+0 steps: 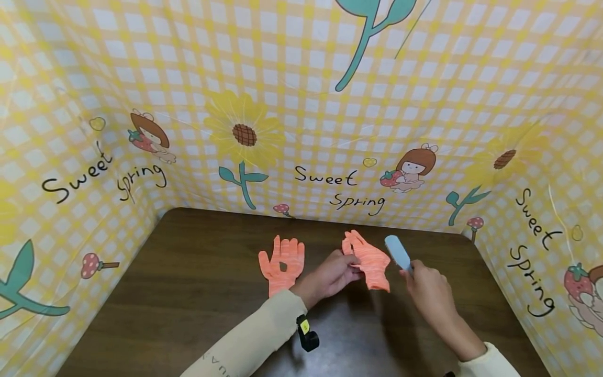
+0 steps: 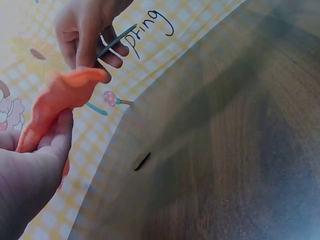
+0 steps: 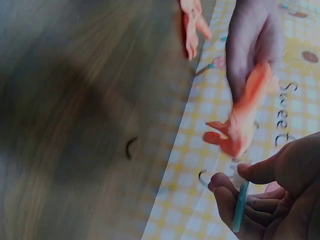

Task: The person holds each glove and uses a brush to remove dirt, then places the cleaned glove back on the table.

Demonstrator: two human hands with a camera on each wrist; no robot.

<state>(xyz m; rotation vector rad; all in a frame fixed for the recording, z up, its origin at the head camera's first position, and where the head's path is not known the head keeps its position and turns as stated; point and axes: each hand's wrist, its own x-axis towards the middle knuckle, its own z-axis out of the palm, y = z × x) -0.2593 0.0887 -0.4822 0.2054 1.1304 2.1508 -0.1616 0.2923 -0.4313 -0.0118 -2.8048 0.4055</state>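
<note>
Gripped between my left thumb and fingers (image 1: 336, 275) is an orange knit glove (image 1: 374, 264), raised above the table with its cuff toward me. My right hand (image 1: 431, 290) holds a light-blue brush (image 1: 398, 252) by its handle, the long flat head pointing up and away, just right of the glove. From the right wrist view, the brush's thin teal handle (image 3: 241, 207) shows between thumb and curled fingers. A second orange glove (image 1: 294, 255) lies palm up at the left, fingers spread, a dark patch on its palm; my left forearm passes beside its cuff.
The dark wooden table (image 1: 188, 293) is enclosed at the back and sides by a yellow checked cloth (image 1: 306, 131) with printed flowers and words. A black strapped device (image 1: 308, 340) sits on my left wrist.
</note>
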